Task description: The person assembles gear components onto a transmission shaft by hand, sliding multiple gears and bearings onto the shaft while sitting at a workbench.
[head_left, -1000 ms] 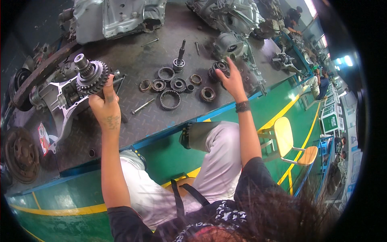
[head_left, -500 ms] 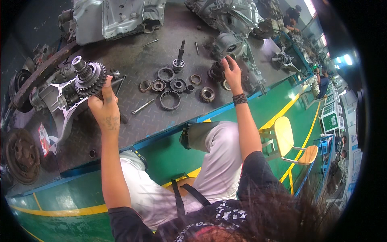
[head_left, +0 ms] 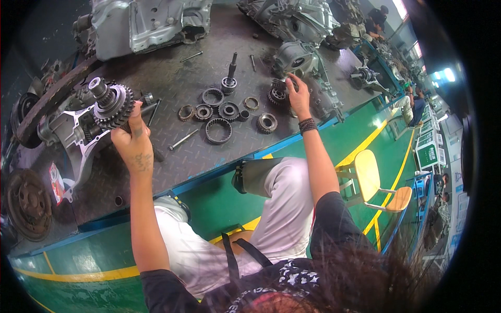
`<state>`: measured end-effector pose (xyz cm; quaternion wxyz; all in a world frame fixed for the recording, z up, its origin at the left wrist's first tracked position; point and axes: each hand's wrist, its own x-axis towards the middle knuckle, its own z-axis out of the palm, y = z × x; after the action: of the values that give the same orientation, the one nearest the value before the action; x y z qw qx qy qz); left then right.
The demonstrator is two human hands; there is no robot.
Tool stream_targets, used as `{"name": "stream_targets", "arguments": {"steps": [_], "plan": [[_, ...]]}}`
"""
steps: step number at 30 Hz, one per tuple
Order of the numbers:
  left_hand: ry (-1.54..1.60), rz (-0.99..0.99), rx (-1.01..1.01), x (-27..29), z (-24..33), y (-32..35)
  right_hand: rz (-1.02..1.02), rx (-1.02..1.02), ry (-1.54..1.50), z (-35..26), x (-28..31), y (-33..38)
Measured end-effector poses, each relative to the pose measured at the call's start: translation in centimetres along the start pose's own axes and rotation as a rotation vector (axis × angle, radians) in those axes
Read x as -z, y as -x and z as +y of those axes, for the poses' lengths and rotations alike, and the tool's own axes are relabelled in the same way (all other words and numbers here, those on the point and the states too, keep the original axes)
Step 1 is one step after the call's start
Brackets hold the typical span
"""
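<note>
**Gripping a gear shaft at the counter**

Reaching across the dark checker-plate counter (head_left: 172,156), the left hand (head_left: 134,147) has its fingers curled shut around the toothed gear shaft (head_left: 108,101), which stands in the grey housing (head_left: 68,133) at the counter's left side. The right hand (head_left: 298,96) rests with fingers loosely spread on a dark gear (head_left: 276,94) at the right, touching it; whether it truly grips cannot be told. Loose rings (head_left: 218,130) and a bolt (head_left: 183,140) lie between the hands.

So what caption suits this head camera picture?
Left hand grips a gear shaft; right hand touches a gear.
</note>
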<state>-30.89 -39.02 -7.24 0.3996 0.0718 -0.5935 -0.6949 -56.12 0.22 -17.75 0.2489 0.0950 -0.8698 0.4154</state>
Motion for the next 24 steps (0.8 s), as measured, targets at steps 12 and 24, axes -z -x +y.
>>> {"name": "stream_targets", "arguments": {"steps": [12,24], "plan": [[-0.025,0.009,-0.007,0.0,-0.3,-0.1,-0.074,-0.132,0.405,1.6,-0.6,0.1],[-0.025,-0.024,-0.021,0.4,-0.3,-0.3,-0.123,-0.305,0.564,-2.2,-1.9,-2.4]]}}
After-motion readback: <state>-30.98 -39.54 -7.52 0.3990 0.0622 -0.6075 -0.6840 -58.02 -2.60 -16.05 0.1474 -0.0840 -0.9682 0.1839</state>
